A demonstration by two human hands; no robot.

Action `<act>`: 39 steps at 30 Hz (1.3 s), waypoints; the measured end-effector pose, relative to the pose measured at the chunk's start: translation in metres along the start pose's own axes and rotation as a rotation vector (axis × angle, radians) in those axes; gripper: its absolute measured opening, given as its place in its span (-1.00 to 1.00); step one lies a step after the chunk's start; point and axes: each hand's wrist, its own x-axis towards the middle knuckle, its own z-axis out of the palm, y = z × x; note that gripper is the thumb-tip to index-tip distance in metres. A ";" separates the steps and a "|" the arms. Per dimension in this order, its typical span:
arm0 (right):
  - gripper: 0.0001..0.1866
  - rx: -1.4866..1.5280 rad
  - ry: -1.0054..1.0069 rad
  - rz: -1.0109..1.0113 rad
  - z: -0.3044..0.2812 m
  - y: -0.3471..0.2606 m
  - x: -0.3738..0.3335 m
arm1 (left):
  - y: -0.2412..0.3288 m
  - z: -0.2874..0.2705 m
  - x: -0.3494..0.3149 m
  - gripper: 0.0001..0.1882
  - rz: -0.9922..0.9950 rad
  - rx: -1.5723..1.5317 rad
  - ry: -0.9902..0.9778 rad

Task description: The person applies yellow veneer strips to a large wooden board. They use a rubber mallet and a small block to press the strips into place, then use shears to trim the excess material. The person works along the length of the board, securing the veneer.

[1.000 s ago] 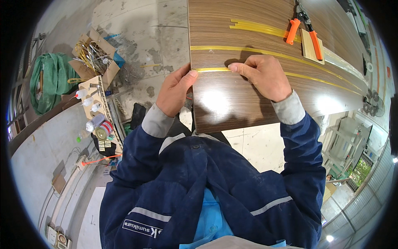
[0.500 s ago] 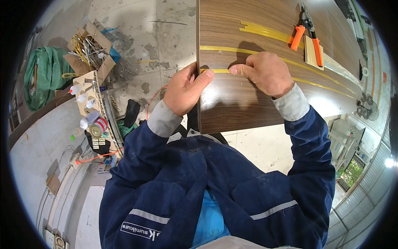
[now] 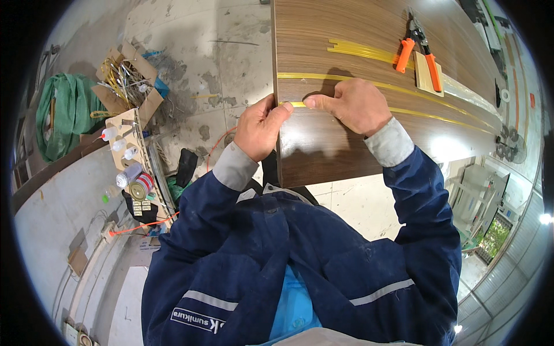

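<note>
A thin gold trim strip [image 3: 299,104] runs along the brown wood-grain board [image 3: 323,138]. At the board's left edge my left hand [image 3: 261,128] is closed over the strip's end, its thumb on top and its fingers at the edge, partly hidden. Just right of it, my right hand [image 3: 362,106] has its fingers curled in and its thumb pressed down on the strip. Only a short length shows between the two thumbs. Another gold strip [image 3: 309,75] runs beyond my hands, roughly parallel.
Several loose gold strips [image 3: 358,49] lie farther back. Orange-handled snips [image 3: 431,69] rest partly on a small pale wood block [image 3: 424,78]. To the left stand a cardboard box [image 3: 147,64] of scrap strips and a wooden rack [image 3: 138,130] with bottles and a red-banded tin [image 3: 140,187].
My right hand has slid left along the strip, so its thumb is nearer the left one. My left hand stays at the board's edge. The whole view has shifted slightly.
</note>
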 end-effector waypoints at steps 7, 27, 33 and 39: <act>-0.12 0.139 0.079 0.095 -0.019 0.001 -0.010 | 0.010 -0.011 0.006 -0.54 0.042 0.310 -0.057; -0.70 0.661 1.337 0.259 -0.019 0.107 -0.135 | 0.018 0.067 -0.035 0.03 0.956 1.544 -0.145; -0.81 1.421 1.248 0.076 0.086 0.159 -0.330 | 0.004 0.134 -0.039 -0.01 0.649 1.650 0.101; -0.74 1.283 1.038 0.733 0.187 0.227 -0.471 | -0.005 0.154 -0.027 -0.21 0.527 1.804 0.282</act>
